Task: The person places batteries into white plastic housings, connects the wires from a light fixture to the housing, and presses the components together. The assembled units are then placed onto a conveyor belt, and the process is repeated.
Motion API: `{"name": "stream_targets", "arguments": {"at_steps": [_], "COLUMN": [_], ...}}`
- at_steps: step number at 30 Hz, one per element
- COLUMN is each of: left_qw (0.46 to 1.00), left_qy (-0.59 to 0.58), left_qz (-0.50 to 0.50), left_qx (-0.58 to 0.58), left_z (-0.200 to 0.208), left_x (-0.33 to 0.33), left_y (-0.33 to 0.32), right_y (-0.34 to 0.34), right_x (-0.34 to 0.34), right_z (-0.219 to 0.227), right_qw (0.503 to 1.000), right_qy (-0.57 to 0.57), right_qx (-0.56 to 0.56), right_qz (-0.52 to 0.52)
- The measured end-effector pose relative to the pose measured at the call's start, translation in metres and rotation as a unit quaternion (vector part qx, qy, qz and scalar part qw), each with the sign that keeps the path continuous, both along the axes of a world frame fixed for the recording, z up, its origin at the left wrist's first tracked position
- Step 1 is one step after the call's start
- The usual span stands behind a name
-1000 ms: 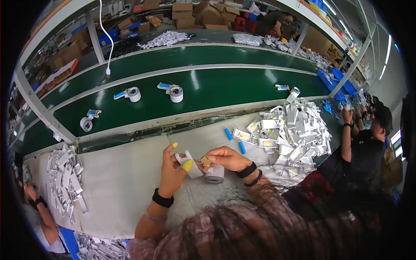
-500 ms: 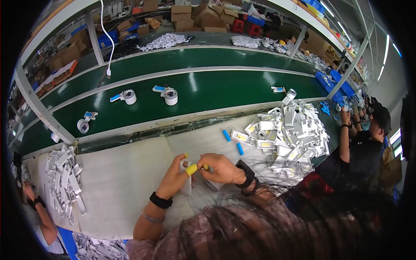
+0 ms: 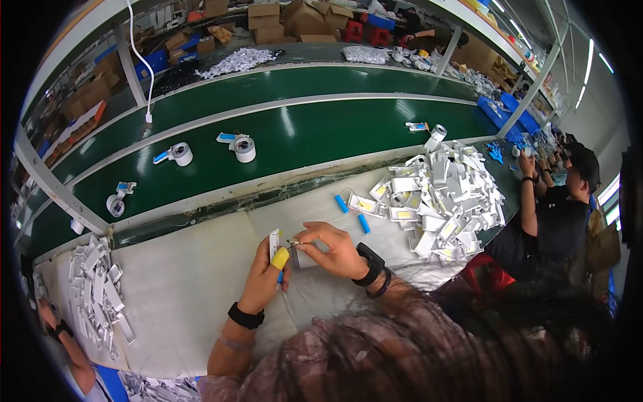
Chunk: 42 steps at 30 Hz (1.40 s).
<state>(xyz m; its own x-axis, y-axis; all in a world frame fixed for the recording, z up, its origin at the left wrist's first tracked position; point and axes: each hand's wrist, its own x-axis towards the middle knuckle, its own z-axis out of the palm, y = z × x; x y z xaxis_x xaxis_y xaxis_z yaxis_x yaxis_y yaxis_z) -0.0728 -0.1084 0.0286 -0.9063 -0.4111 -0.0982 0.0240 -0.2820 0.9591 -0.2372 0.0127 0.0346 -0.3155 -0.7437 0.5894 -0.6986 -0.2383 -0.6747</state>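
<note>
My left hand (image 3: pixel 256 285), with a yellow finger cover on its thumb, is closed round a narrow white plastic housing (image 3: pixel 274 242) tilted nearly upright. A bit of a blue cylinder (image 3: pixel 280 275) shows below the thumb, by the fingers. Just right of the housing, my right hand (image 3: pixel 336 253) pinches with thumb and index finger. Something small and dark sits at those fingertips, too small to name. Beyond my hands lie two blue cylinders (image 3: pixel 363 223) on wires, beside a white housing with a yellow strip (image 3: pixel 367 206).
Right is a large heap of white housings (image 3: pixel 442 201); left is another pile of white parts (image 3: pixel 97 288). A green conveyor (image 3: pixel 321 124) runs behind, carrying several round white units (image 3: pixel 244 149). A co-worker (image 3: pixel 559 214) sits at right; another person's arm (image 3: pixel 70 338) shows at left.
The white housing has come up more upright in my left hand, and a blue part now shows beneath my thumb. My right hand has shifted slightly up. The whole view has shifted slightly.
</note>
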Motion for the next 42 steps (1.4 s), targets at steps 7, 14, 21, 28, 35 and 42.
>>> {"name": "stream_targets", "arguments": {"at_steps": [7, 14, 21, 28, 35, 42], "left_qw": [0.996, 0.992, 0.999, 0.998, 0.998, 0.991], "left_qy": [0.059, -0.012, 0.043, 0.056, 0.057, 0.06], "left_qz": [0.043, 0.075, 0.01, -0.005, -0.011, 0.007], "left_qx": [-0.042, 0.098, 0.022, -0.018, -0.036, -0.123], "left_z": [-0.012, 0.007, 0.007, 0.003, 0.005, 0.012], "left_x": [-0.005, -0.001, -0.001, 0.003, 0.003, 0.005], "left_y": [0.005, 0.008, 0.011, 0.01, 0.011, 0.016], "right_y": [0.001, 0.0, -0.001, -0.002, -0.001, -0.001], "right_x": [0.004, 0.007, 0.013, 0.014, 0.014, 0.016], "right_z": [-0.002, 0.004, 0.014, 0.011, 0.007, 0.005], "right_qw": [0.998, 0.992, 0.987, 0.984, 0.982, 0.986], "right_qy": [0.039, 0.106, 0.141, 0.158, 0.172, 0.145], "right_qx": [-0.038, -0.059, -0.079, -0.072, -0.075, -0.074], "right_qz": [0.022, 0.04, 0.024, 0.042, 0.015, 0.03]}}
